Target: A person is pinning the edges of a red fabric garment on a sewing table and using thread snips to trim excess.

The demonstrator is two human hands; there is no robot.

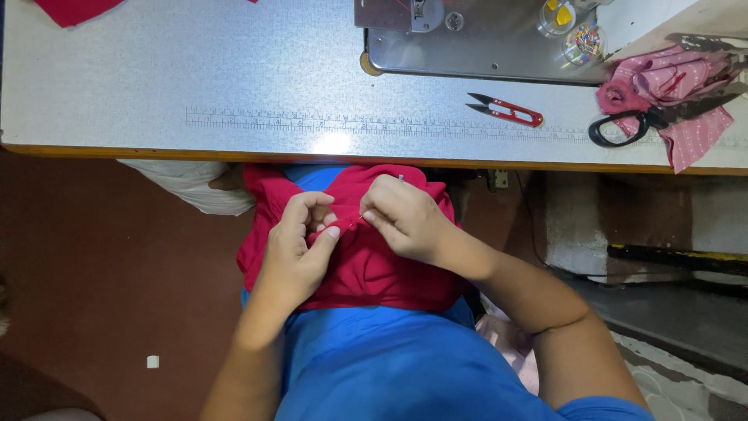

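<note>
One head-worn camera looks steeply down, close over the lap and the sewing table (234, 78) edge.

Sewing workshop. A grey worktable (156, 70) is fitted with a printed ruler (312, 122) along its front edge. A sewing machine base (467, 39) is set into the top. Red thread snips (506, 111), black scissors (647, 121) and pink fabric (686, 86) are laid beside it. Red cloth (374, 265) is kept on the lap.
</note>
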